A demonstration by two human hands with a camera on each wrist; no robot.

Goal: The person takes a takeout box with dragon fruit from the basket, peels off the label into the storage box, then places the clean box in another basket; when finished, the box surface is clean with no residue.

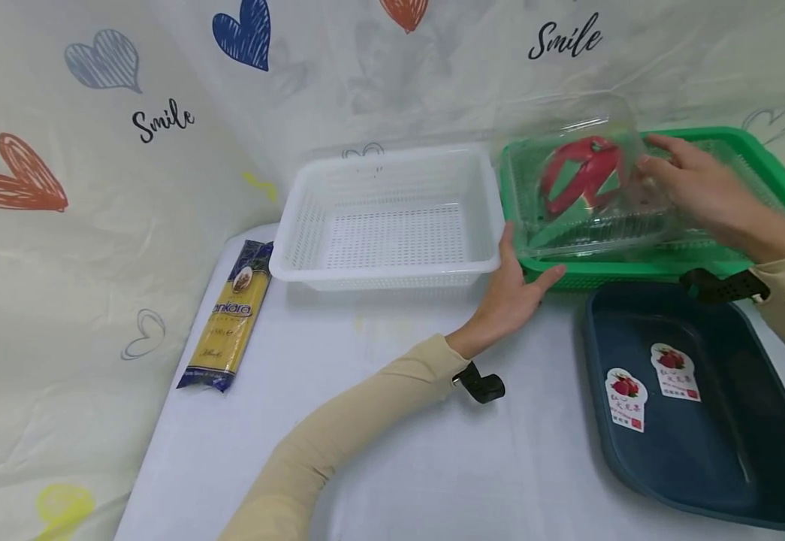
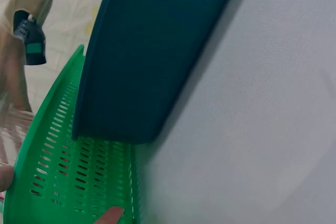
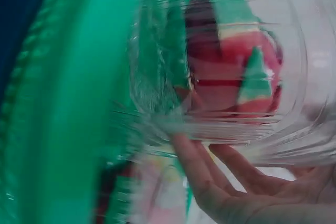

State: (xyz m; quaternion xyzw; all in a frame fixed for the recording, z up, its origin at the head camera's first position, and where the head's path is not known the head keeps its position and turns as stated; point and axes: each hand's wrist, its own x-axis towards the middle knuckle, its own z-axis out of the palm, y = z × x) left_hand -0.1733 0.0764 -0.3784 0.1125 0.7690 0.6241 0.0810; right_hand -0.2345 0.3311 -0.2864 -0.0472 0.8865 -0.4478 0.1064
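Note:
A clear plastic box [image 1: 618, 116] is tilted in the left part of the green basket [image 1: 710, 135]. My right hand [image 1: 706, 184] grips the box by its right side, fingers along its edge in the right wrist view. Glossy curved red things [image 1: 602, 161] show through the plastic; whether they lie inside or beneath it I cannot tell. My left hand [image 1: 500, 304] rests at the green basket's near left corner, beside the white basket [image 1: 378, 274]. Its thumb lies against the green wall, one finger stretched upward; the other fingers are mostly hidden.
A dark blue basin [image 1: 676, 466] with two fruit stickers stands in front of the green basket, under my right forearm. On the left lies a yellow and blue pasta packet [image 1: 233, 319]. A printed sheet [image 1: 324, 75] hangs behind the table.

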